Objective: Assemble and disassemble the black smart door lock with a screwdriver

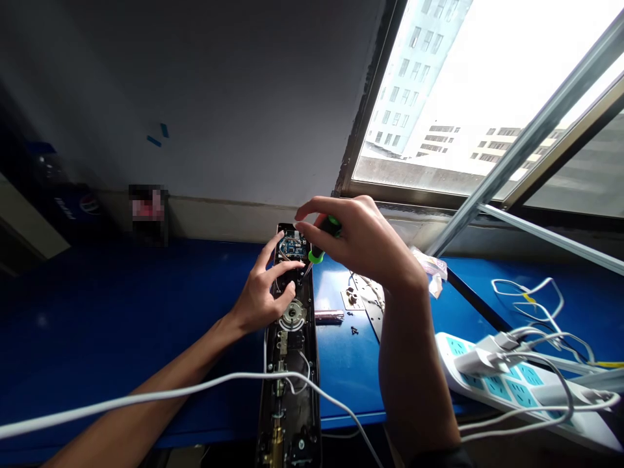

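Note:
A long black device housing (292,344) lies open, its inner parts showing: a small circuit board (292,248) near the far end, a round metal piece (292,314) in the middle and a brass-coloured fitting (277,442) at the near end. My right hand (353,237) grips a green and black screwdriver (316,255) from above. Its shaft slants down into the housing; the tip is hard to make out. My left hand (266,286) rests on the housing with fingers spread around the spot by the screwdriver shaft, holding nothing visible.
Several small dark screws (354,330) lie on the blue table (341,383) right of the housing, near a pinkish wrapped packet (329,316). A white cable (214,385) crosses above the table in front. A white power strip (526,390) with plugs stands right. Behind are a wall and window.

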The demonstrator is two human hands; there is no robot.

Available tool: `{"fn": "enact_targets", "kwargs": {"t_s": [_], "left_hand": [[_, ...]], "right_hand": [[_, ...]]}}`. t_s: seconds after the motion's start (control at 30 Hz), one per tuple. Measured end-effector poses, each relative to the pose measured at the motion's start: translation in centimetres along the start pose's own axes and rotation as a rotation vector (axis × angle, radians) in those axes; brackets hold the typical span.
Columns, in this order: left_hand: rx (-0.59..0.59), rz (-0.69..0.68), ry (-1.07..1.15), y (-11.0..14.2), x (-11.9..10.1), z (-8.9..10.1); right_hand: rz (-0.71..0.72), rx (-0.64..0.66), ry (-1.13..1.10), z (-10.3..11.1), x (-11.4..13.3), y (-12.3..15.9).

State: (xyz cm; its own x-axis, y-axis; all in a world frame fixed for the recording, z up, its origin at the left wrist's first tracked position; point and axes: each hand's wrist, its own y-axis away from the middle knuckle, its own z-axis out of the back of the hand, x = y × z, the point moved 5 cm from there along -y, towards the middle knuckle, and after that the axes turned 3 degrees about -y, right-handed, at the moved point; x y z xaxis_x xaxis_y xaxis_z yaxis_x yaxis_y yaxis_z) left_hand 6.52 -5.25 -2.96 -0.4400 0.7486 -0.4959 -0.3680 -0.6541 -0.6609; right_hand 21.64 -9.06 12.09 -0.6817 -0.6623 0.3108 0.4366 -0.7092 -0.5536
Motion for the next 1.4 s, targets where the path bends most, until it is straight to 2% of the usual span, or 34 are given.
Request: {"fn": "enact_targets", "kwargs": {"t_s": [0.3, 0.67, 0.9, 1.1, 1.27, 1.4], "left_hand": [[-0.056, 0.038, 0.005, 0.0, 0.4, -0.3], [-0.057, 0.024, -0.005, 0.0, 0.4, -0.2], [-0.037, 0.039, -0.022, 0.0, 0.4, -0.2], [-0.042, 0.032, -0.007, 0.1, 0.5, -0.3], [-0.033, 0.03, -0.02, 0.1, 0.4, -0.2], [-0.031, 0.017, -0.021, 0.0, 0.2, -0.1]], "right_hand": [[0.001, -0.031, -0.033, -0.7, 0.0, -0.6], [0.011, 0.147, -0.167, 0.4, -0.2, 0.6], [-0.01, 0.026, -0.046, 0.7, -1.0, 0.2], [0.051, 0.114, -0.079, 0.2, -0.4, 0.3], [0.038, -0.016, -0.036, 0.4, -0.6, 0.0], [0.086, 0.051, -0.081, 0.0, -0.4, -0.1]]}}
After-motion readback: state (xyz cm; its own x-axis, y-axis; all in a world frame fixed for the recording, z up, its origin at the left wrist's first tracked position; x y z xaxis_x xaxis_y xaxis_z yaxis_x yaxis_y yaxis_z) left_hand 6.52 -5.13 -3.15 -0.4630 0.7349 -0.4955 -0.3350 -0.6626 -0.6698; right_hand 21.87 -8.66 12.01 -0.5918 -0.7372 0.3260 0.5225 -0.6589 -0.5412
